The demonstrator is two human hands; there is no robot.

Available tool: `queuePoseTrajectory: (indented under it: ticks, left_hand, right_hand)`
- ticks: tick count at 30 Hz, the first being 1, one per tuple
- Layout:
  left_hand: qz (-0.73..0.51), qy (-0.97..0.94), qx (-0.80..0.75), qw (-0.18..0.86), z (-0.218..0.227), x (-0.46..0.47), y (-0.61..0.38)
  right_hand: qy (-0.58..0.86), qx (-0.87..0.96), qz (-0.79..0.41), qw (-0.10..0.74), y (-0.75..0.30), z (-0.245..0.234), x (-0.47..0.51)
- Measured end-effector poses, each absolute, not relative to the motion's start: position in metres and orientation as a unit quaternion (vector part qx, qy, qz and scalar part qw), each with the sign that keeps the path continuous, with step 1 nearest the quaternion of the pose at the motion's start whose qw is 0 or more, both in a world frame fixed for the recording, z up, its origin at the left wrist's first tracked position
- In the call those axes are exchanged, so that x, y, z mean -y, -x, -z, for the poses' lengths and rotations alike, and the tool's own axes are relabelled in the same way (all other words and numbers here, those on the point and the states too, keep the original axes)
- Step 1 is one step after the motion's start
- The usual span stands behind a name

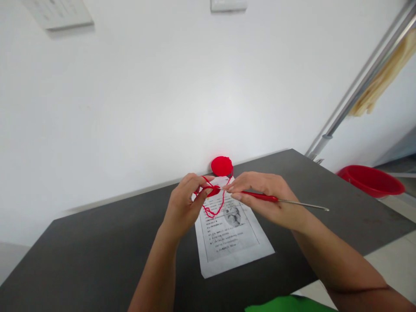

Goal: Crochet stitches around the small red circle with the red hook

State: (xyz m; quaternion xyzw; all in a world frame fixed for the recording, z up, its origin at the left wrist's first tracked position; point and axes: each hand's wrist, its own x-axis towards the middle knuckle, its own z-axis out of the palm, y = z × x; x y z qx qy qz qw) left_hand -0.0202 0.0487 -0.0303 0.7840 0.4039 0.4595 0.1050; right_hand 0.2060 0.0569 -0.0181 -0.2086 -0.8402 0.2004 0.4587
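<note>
Between thumb and fingers, my left hand [186, 201] pinches a small red crochet piece [213, 190], with red yarn [223, 203] looped over the fingers. My right hand [268, 195] is closed round the red grip of a crochet hook [263, 197]. The hook's metal tip meets the right edge of the piece; its other metal end sticks out past my right hand. A slack tangle of yarn hangs below the piece. Behind my hands, a ball of red yarn [221, 166] rests by the wall, a strand running down from it.
Under my hands, a printed sheet [234, 242] with text and a grey picture lies on the dark table [107, 247]. The white wall [156, 86] borders the table's back. To the right are a metal pole [367, 82], yellowish gloves [383, 78] and a red basin [373, 181].
</note>
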Motion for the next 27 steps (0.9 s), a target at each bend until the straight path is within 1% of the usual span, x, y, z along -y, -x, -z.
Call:
queuePoseTrajectory:
  ticks: [4, 6, 8, 9, 11, 13, 15, 17, 19, 23, 25, 27]
  left_hand:
    - [-0.479, -0.757, -0.407, 0.180, 0.029, -0.047, 0.020]
    - [-0.499, -0.711, -0.417, 0.265, 0.028, -0.045, 0.020]
    - [-0.510, -0.649, -0.411, 0.387, 0.027, -0.044, 0.020]
    - [-0.507, -0.615, -0.401, 0.452, 0.028, -0.044, 0.020]
    - [-0.489, -0.553, -0.379, 0.558, 0.029, -0.044, 0.020]
    - [-0.473, -0.513, -0.368, 0.614, 0.029, -0.044, 0.021]
    - [-0.465, -0.500, -0.371, 0.630, 0.027, -0.043, 0.022]
    - [-0.459, -0.508, -0.377, 0.623, 0.024, -0.042, 0.023]
    - [-0.454, -0.534, -0.389, 0.598, 0.020, -0.042, 0.024]
    - [-0.466, -0.578, -0.437, 0.507, 0.016, -0.043, 0.025]
    - [-0.483, -0.557, -0.437, 0.514, 0.017, -0.044, 0.023]
    - [-0.500, -0.519, -0.417, 0.554, 0.019, -0.043, 0.020]
  right_hand:
    - [0.229, 0.782, -0.332, 0.476, -0.209, 0.018, -0.060]
    - [0.207, 0.735, -0.406, 0.502, -0.205, 0.023, -0.063]
    - [0.165, 0.695, -0.454, 0.533, -0.199, 0.028, -0.067]
    - [0.145, 0.694, -0.449, 0.544, -0.196, 0.031, -0.069]
    - [0.095, 0.730, -0.392, 0.551, -0.192, 0.034, -0.072]
    - [0.057, 0.789, -0.291, 0.538, -0.190, 0.034, -0.075]
    - [0.035, 0.837, -0.189, 0.512, -0.191, 0.033, -0.078]
    - [0.030, 0.865, -0.128, 0.484, -0.193, 0.033, -0.080]
    - [0.035, 0.875, -0.113, 0.469, -0.195, 0.034, -0.081]
    - [0.054, 0.864, -0.135, 0.483, -0.194, 0.035, -0.077]
    - [0.054, 0.858, -0.134, 0.492, -0.192, 0.035, -0.076]
    - [0.047, 0.851, -0.121, 0.509, -0.189, 0.034, -0.074]
